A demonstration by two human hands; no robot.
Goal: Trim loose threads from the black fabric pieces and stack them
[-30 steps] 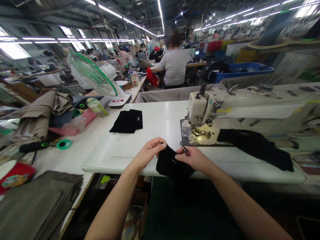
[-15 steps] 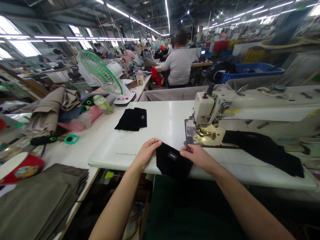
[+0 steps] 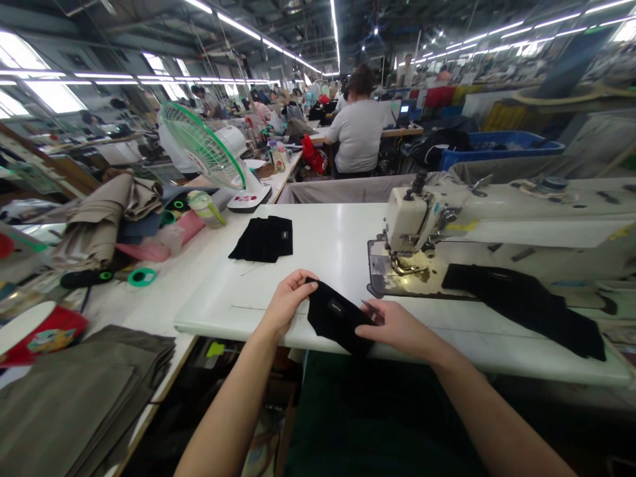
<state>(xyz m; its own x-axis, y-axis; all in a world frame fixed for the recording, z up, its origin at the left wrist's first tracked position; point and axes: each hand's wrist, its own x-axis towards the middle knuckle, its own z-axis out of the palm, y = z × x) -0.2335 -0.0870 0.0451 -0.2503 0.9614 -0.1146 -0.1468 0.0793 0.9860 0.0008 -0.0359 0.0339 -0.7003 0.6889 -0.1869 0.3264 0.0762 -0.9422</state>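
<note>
A black fabric piece [image 3: 332,321] with a small dark label [image 3: 336,307] hangs between my hands at the table's front edge. My left hand [image 3: 293,298] pinches its upper left corner. With thumb and fingers, my right hand [image 3: 392,324] grips its right side. A small dark pointed tool [image 3: 368,306], perhaps snips or tweezers, also sticks out of the right hand; most of it is hidden. Beyond my left hand, labelled black pieces [image 3: 263,239] lie on the white tabletop [image 3: 328,228]. More black fabric [image 3: 527,305] lies right of the sewing machine's needle area.
The sewing machine [image 3: 417,218] stands at the right. A green fan [image 3: 203,146], a bottle [image 3: 205,209], a thread spool [image 3: 142,276] and grey-brown cloth [image 3: 59,404] occupy the left side. A person [image 3: 358,132] sits ahead, facing away; a blue bin [image 3: 501,146] is behind the machine.
My right hand has shifted slightly down, and its thumb now lies lower on the fabric. The black piece is more tilted and folded, with its label moved a little left.
</note>
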